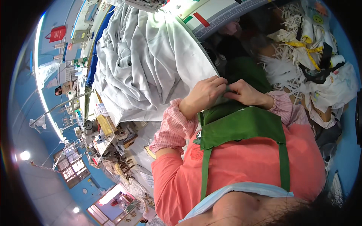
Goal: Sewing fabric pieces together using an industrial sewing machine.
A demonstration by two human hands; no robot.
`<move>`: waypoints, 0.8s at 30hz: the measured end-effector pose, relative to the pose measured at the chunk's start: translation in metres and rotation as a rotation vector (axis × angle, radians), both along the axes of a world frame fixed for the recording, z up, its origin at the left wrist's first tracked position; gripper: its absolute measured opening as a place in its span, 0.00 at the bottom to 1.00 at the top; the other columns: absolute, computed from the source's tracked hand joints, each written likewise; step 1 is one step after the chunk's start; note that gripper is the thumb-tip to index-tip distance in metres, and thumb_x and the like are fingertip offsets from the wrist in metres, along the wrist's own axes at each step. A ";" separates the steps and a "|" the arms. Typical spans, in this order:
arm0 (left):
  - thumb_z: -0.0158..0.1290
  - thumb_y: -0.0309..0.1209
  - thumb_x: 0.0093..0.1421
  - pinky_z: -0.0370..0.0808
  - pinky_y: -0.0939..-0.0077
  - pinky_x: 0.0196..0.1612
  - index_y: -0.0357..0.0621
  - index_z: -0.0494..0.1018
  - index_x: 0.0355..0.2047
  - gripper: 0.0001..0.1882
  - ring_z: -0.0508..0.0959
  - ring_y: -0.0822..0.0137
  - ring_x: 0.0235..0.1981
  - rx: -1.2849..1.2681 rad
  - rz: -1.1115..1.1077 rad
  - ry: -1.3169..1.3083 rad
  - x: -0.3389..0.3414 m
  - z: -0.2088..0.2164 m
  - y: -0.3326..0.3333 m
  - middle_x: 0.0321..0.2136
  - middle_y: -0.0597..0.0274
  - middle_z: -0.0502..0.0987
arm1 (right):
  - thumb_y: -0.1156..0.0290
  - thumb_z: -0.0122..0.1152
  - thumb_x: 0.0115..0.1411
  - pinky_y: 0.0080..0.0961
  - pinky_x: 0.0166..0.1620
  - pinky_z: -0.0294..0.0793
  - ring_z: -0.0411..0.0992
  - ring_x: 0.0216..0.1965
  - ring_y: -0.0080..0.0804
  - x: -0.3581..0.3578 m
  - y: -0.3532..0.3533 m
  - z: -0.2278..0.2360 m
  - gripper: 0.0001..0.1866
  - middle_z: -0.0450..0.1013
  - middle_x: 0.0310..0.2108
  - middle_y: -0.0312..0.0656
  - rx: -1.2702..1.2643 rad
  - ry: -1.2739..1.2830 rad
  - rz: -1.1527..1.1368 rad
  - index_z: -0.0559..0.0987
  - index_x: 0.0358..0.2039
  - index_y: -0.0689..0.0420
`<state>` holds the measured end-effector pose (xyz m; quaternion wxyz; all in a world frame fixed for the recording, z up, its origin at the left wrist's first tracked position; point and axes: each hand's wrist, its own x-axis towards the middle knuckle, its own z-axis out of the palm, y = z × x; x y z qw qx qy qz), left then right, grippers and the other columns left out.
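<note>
A large pale grey-white cloth (pixel 151 56) lies in loose folds over the work table, its hem reaching toward my chest. Curled fingers of my left hand (pixel 205 94) grip the near corner of this cloth. Close beside it, thumb and fingers of my right hand (pixel 247 93) are pinched together, almost touching the left fingertips. A tiny greyish bit shows between the two hands; what the right fingers hold is too small to make out. Both hands are just above the green apron (pixel 241 128) that I wear over a coral top.
A sewing machine head (pixel 145 4) stands at the far edge of the cloth, beside a table edge with a ruler strip (pixel 226 22). To the right are heaped white strips (pixel 288 71), a yellow tape measure (pixel 311 56) and plastic bags (pixel 332 90). Other machines line the left.
</note>
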<state>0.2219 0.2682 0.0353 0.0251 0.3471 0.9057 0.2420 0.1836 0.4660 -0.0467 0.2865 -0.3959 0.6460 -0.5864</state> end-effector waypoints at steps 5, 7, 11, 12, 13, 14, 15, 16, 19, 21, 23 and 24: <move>0.53 0.23 0.49 0.76 0.68 0.33 0.36 0.69 0.27 0.05 0.75 0.57 0.34 -0.016 -0.041 -0.091 -0.002 0.000 -0.006 0.33 0.56 0.72 | 0.72 0.67 0.50 0.34 0.39 0.73 0.73 0.33 0.45 -0.025 0.001 0.005 0.13 0.75 0.33 0.50 -0.044 0.441 -0.040 0.78 0.36 0.62; 0.53 0.25 0.51 0.75 0.67 0.33 0.38 0.69 0.27 0.05 0.75 0.58 0.33 -0.003 -0.037 -0.071 -0.003 -0.003 -0.006 0.31 0.57 0.70 | 0.74 0.64 0.45 0.36 0.45 0.74 0.72 0.43 0.43 -0.045 -0.013 0.028 0.19 0.74 0.42 0.43 -0.004 0.763 -0.344 0.77 0.41 0.58; 0.52 0.26 0.53 0.75 0.67 0.33 0.40 0.68 0.26 0.04 0.74 0.59 0.32 0.027 -0.019 -0.078 -0.004 0.004 -0.004 0.29 0.57 0.68 | 0.73 0.59 0.47 0.29 0.39 0.75 0.73 0.38 0.35 -0.067 -0.041 0.025 0.14 0.75 0.38 0.36 -0.194 1.037 -0.249 0.78 0.36 0.57; 0.52 0.28 0.55 0.75 0.67 0.36 0.37 0.70 0.29 0.06 0.75 0.56 0.36 -0.017 -0.029 -0.155 -0.003 0.001 -0.011 0.33 0.56 0.72 | 0.73 0.58 0.46 0.27 0.38 0.75 0.73 0.38 0.32 -0.069 -0.044 0.018 0.12 0.75 0.36 0.36 -0.195 1.039 -0.192 0.79 0.34 0.58; 0.52 0.28 0.55 0.75 0.67 0.36 0.37 0.70 0.29 0.06 0.75 0.56 0.36 -0.016 -0.027 -0.153 -0.004 0.000 -0.020 0.33 0.56 0.72 | 0.73 0.58 0.46 0.27 0.38 0.75 0.73 0.38 0.32 -0.071 -0.046 0.011 0.12 0.75 0.36 0.36 -0.195 1.041 -0.188 0.79 0.34 0.58; 0.53 0.30 0.56 0.75 0.67 0.38 0.36 0.71 0.33 0.09 0.75 0.54 0.40 0.121 0.189 -0.168 -0.005 0.003 -0.033 0.37 0.55 0.73 | 0.73 0.58 0.46 0.27 0.37 0.75 0.74 0.36 0.32 -0.070 -0.046 0.005 0.11 0.76 0.35 0.36 -0.203 0.978 -0.211 0.79 0.32 0.58; 0.54 0.32 0.58 0.74 0.67 0.41 0.36 0.72 0.38 0.12 0.75 0.52 0.43 0.261 0.404 -0.184 -0.006 0.003 -0.051 0.41 0.54 0.74 | 0.74 0.58 0.45 0.26 0.35 0.75 0.74 0.35 0.31 -0.070 -0.045 0.001 0.09 0.76 0.33 0.35 -0.208 0.914 -0.233 0.79 0.30 0.59; 0.55 0.31 0.58 0.72 0.65 0.47 0.36 0.71 0.42 0.14 0.73 0.48 0.47 0.183 0.684 -0.015 -0.010 -0.008 -0.085 0.46 0.51 0.73 | 0.74 0.58 0.46 0.27 0.35 0.75 0.74 0.34 0.31 -0.070 -0.047 0.002 0.08 0.76 0.30 0.36 -0.184 0.901 -0.232 0.79 0.29 0.59; 0.54 0.36 0.61 0.63 0.59 0.59 0.41 0.68 0.54 0.22 0.64 0.41 0.58 -0.184 1.230 0.399 -0.021 -0.041 -0.174 0.56 0.43 0.66 | 0.75 0.58 0.44 0.28 0.34 0.75 0.75 0.34 0.35 -0.072 -0.053 -0.006 0.09 0.77 0.32 0.39 -0.184 0.854 -0.204 0.79 0.29 0.60; 0.52 0.38 0.62 0.60 0.58 0.61 0.42 0.66 0.56 0.24 0.62 0.40 0.59 -0.309 1.225 0.348 -0.023 -0.061 -0.204 0.57 0.41 0.64 | 0.75 0.58 0.44 0.28 0.34 0.75 0.74 0.34 0.35 -0.071 -0.060 -0.004 0.09 0.76 0.32 0.39 -0.181 0.821 -0.182 0.79 0.30 0.60; 0.51 0.40 0.63 0.58 0.57 0.62 0.42 0.65 0.57 0.25 0.59 0.39 0.60 -0.431 1.219 0.289 -0.033 -0.071 -0.230 0.59 0.39 0.62 | 0.76 0.58 0.44 0.28 0.34 0.75 0.74 0.33 0.35 -0.074 -0.065 -0.005 0.10 0.76 0.32 0.39 -0.179 0.798 -0.152 0.79 0.30 0.61; 0.50 0.40 0.63 0.58 0.56 0.62 0.41 0.65 0.57 0.25 0.60 0.39 0.60 -0.376 1.189 0.295 -0.040 -0.070 -0.239 0.58 0.39 0.62 | 0.76 0.58 0.44 0.28 0.34 0.76 0.74 0.33 0.35 -0.074 -0.067 -0.004 0.10 0.76 0.32 0.40 -0.173 0.780 -0.170 0.79 0.30 0.61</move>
